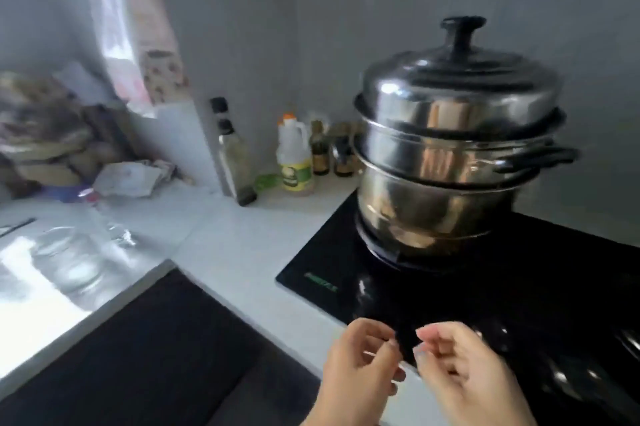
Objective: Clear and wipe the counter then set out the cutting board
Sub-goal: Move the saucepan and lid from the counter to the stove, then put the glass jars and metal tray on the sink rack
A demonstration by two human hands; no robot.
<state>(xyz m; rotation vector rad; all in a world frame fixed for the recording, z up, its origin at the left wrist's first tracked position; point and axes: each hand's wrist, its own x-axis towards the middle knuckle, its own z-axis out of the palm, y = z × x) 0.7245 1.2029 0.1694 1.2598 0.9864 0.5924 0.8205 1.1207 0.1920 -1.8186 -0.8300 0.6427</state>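
Note:
The white counter (235, 252) runs from the left corner to a black induction hob (346, 270) at the right. A tall steel steamer pot (453, 162) with a black-knobbed lid stands on the hob. My left hand (356, 363) and my right hand (460, 370) hover close together over the hob's front edge, fingers loosely curled, holding nothing. No cutting board or cloth is in sight. The picture is blurred.
Several bottles (294, 155) stand against the grey wall beside the pot, with a tall dark-capped bottle (232, 155) to their left. A heap of bags and crumpled paper (69, 145) fills the left corner. Glassware (65, 252) sits on the shiny surface at the left.

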